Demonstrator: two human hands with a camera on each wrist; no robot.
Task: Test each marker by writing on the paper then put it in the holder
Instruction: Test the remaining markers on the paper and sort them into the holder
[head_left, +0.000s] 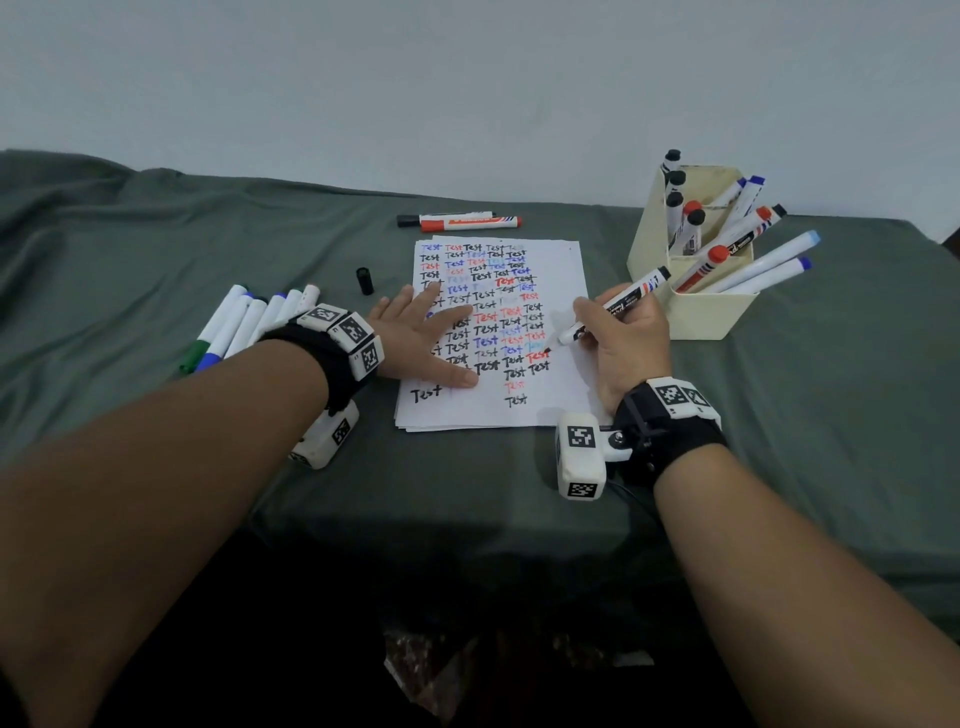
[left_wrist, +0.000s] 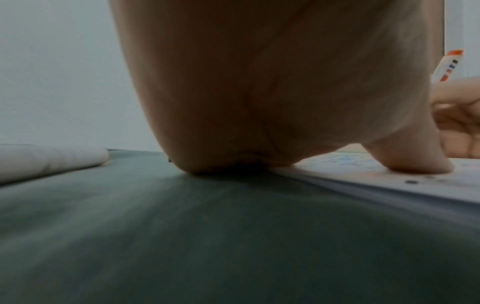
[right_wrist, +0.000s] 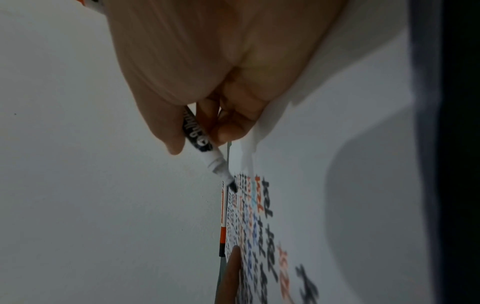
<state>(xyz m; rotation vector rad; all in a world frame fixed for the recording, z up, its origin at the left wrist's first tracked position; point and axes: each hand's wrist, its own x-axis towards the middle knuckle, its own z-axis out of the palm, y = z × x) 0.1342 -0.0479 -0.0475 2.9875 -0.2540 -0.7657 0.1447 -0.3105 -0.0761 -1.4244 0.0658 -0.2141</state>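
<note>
A white sheet of paper (head_left: 569, 270) covered in rows of "Test" in black, red and blue lies in the middle of the table. My left hand (head_left: 431, 332) lies flat on its left part with the fingers spread. My right hand (head_left: 584, 332) grips an uncapped black marker (head_left: 626, 300) in a writing hold. The marker's tip (right_wrist: 232, 187) points down at the sheet (right_wrist: 337, 144) beside a red "Test"; whether it touches the paper is unclear. A cream holder (head_left: 649, 244) with several markers stands just right of the paper.
A loose black cap (head_left: 365, 280) lies left of the paper. Several white markers (head_left: 244, 322) are bunched at the far left near my left wrist. Two markers (head_left: 467, 221) lie beyond the paper's top edge. A green cloth (head_left: 831, 389) covers the table.
</note>
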